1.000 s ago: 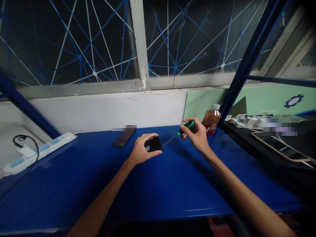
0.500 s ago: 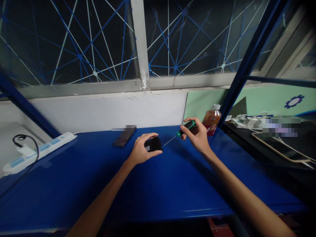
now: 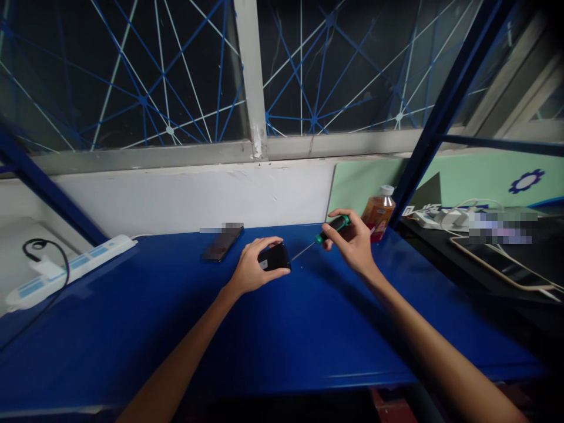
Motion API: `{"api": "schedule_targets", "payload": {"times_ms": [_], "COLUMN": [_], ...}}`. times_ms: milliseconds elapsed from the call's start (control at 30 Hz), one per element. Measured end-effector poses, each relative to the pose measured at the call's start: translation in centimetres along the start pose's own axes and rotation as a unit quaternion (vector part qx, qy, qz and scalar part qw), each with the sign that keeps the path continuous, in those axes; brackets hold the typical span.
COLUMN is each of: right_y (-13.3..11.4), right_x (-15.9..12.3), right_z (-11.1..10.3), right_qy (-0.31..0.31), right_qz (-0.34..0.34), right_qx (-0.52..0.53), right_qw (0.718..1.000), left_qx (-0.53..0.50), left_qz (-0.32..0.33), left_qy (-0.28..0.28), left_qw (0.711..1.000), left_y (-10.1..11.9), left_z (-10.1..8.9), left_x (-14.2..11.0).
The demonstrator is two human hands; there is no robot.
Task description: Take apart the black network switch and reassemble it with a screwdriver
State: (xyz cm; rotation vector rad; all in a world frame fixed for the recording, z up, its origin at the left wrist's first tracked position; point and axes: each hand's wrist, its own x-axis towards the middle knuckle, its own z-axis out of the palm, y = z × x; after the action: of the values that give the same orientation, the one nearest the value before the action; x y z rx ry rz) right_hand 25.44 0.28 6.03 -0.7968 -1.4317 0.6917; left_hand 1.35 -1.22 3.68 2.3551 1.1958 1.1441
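My left hand (image 3: 251, 268) grips a small black box-shaped device (image 3: 275, 258) by its two long edges, thumb on the near side and fingers on the far side. A pale label patch shows on the device near my palm; its exact kind is unclear. In my right hand (image 3: 352, 238) is a screwdriver (image 3: 332, 230) with a black and green handle. Its thin metal shaft slants down to the left, and the tip is at the device's right end. Whether the tip touches or sits in a screw cannot be made out.
On the blue table (image 3: 273, 335), a dark phone-like slab (image 3: 224, 244) lies behind my left hand. A white power strip (image 3: 74, 270) with a black cable lies at left. A drink bottle (image 3: 379, 212) stands behind my right hand. Far right, a phone (image 3: 497, 262) lies among white cables.
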Motion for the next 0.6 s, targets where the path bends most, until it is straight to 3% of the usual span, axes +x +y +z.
{"api": "schedule_targets", "payload": {"times_ms": [600], "right_y": [0.09], "right_x": [-0.08], "right_z": [-0.07], "right_qy": [-0.003], "right_qz": [-0.001], "right_qx": [0.003], "right_qw": [1.000], "left_qx": [-0.008], "left_qz": [0.000], "left_qy": [0.000], "left_qw": [1.000], "left_y": [0.14], "left_z": [0.03], "left_x": [-0.07]}}
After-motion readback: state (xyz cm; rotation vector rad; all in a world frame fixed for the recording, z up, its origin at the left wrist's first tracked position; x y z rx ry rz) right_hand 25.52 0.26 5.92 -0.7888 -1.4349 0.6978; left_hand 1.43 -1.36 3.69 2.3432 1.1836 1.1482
